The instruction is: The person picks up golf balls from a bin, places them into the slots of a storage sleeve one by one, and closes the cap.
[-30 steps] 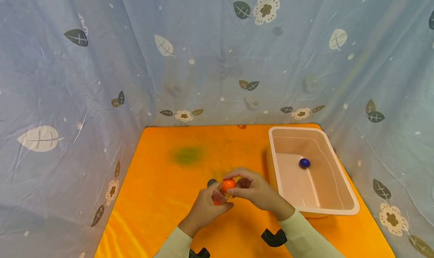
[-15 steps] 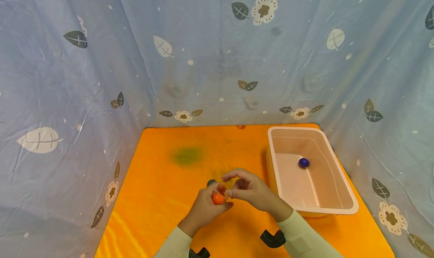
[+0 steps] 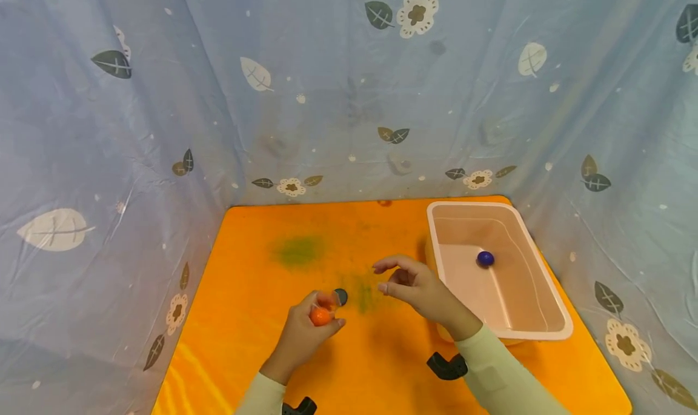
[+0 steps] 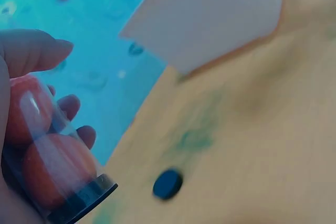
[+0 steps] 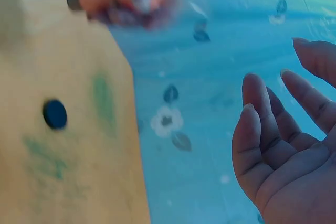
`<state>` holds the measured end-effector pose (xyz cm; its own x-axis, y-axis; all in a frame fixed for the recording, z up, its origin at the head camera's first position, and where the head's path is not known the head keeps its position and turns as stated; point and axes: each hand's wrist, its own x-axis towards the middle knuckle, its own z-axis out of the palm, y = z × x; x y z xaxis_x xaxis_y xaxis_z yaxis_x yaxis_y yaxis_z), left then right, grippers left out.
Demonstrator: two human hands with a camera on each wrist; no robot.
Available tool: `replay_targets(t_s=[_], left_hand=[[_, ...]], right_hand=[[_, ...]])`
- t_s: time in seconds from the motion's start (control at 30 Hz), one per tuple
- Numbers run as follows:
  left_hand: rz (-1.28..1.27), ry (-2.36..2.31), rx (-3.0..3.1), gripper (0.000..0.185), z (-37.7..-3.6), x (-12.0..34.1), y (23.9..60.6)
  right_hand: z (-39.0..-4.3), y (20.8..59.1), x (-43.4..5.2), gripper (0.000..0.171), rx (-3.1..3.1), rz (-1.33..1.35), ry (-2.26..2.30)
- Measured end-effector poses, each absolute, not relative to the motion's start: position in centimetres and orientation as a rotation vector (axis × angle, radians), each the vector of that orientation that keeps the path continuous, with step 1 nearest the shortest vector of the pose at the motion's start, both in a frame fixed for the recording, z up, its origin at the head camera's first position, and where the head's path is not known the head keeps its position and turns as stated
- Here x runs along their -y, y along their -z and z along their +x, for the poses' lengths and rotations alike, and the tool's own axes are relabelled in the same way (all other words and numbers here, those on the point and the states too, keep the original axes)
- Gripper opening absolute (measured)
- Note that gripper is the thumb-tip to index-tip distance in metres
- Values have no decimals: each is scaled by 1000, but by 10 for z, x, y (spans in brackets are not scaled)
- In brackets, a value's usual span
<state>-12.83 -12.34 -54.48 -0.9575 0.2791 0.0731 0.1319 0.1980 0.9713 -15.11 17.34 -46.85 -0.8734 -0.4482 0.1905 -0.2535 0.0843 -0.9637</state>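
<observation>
My left hand [image 3: 308, 325] grips a clear plastic tube [image 4: 71, 135] with a black end cap [image 4: 84, 200]. Inside the tube are two orange balls: a lower ball [image 4: 59, 169] rests near the cap, and an upper ball [image 4: 26, 111] lies above it, partly behind the fingers. My right hand [image 3: 422, 291] is off to the right, in the air with its fingers loosely bent and nothing between them. On the table, just beyond the left hand, lies a round black lid [image 3: 340, 296], seen too as a dark disc [image 5: 55, 114] in the right wrist view.
A pale pink bin [image 3: 442, 269] stands on the right of the orange tabletop [image 3: 262, 269], beside the right forearm. One dark blue ball [image 3: 485, 258] lies in it. Blue patterned curtains [image 3: 327, 118] enclose the back and sides of the table.
An orange ball pinched by my right hand at the tube's mouth has been let go into the tube. Since then the hands have parted, the left moving left with the tube, the right moving right.
</observation>
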Motion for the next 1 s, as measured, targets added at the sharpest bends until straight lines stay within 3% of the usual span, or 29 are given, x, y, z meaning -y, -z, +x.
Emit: replay_targets(t_s=[0.2, 0.47, 0.77, 1.0], left_hand=[[189, -1926, -2445, 33, -126, 157, 551], [176, -1951, -2399, 34, -124, 162, 557], [191, -1928, -2400, 32, -121, 159, 555], [188, -1924, -2430, 33, -122, 160, 554]], right_hand=[[-165, 461, -208, 32, -2250, -496, 1965], [-209, 460, -267, 43, -2592, -257, 1790], [-254, 496, -329, 57, -2685, 93, 1512], [-266, 514, -349, 56, -2720, 135, 1428]])
